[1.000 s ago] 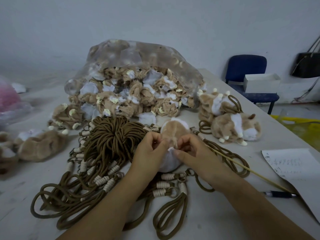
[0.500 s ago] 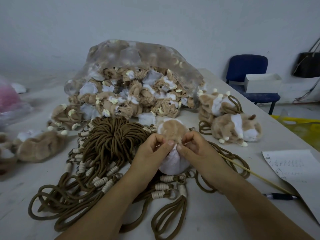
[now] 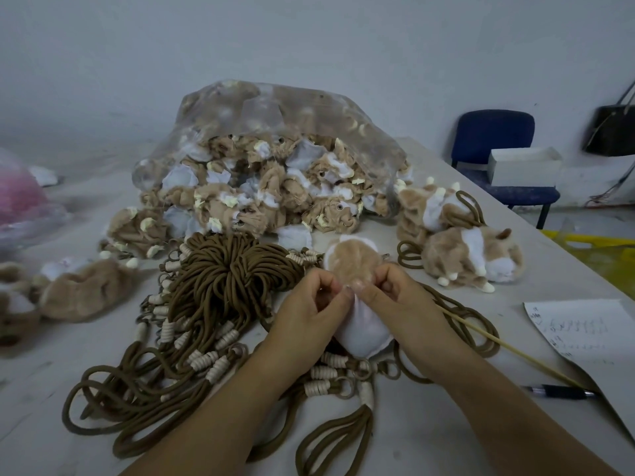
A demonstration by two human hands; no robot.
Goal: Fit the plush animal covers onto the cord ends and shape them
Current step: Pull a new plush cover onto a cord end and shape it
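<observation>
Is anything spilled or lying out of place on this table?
Yes. Plush covers lie spilled out of the open plastic bag onto the table, some far left. A thin stick lies slanted across the cord loops at the right. Nothing looks damaged.

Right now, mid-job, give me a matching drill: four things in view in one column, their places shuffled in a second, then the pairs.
Things:
1. plush cover
2. pen
3. white box
4. clear bag

Places:
a. on the blue chair
b. far middle of the table
c. pinched between the left hand and right hand
d. near right, at the edge of the paper

Pairs: 1-c, 2-d, 3-a, 4-b
</observation>
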